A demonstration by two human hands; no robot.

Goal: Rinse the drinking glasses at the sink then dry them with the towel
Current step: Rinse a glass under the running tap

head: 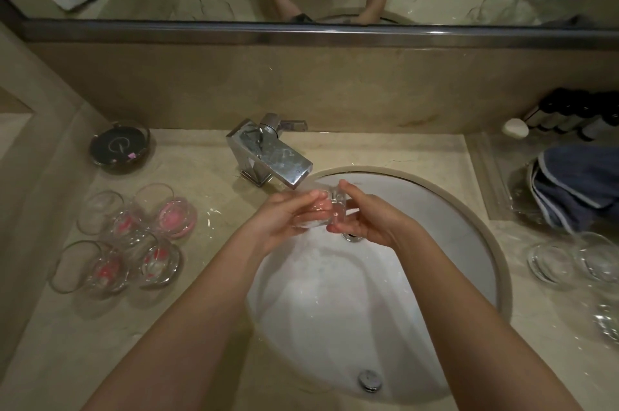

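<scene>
Glass (318,211) clamped between left hand (284,219) and right hand (365,219) under faucet (268,156) over sink (469,209), dirty glasses (134,236) at 9 o'clock, towel (579,183) at 3 o'clock on tabletop (201,310).

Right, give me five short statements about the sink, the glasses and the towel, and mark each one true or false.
1. Both hands hold one glass under the tap. True.
2. The towel lies left of the sink. False: it lies on the right.
3. Glasses with pink residue stand left of the sink. True.
4. The left hand holds the towel. False: it holds the glass.
5. The right hand grips the tap's handle. False: it is on the glass.
</scene>
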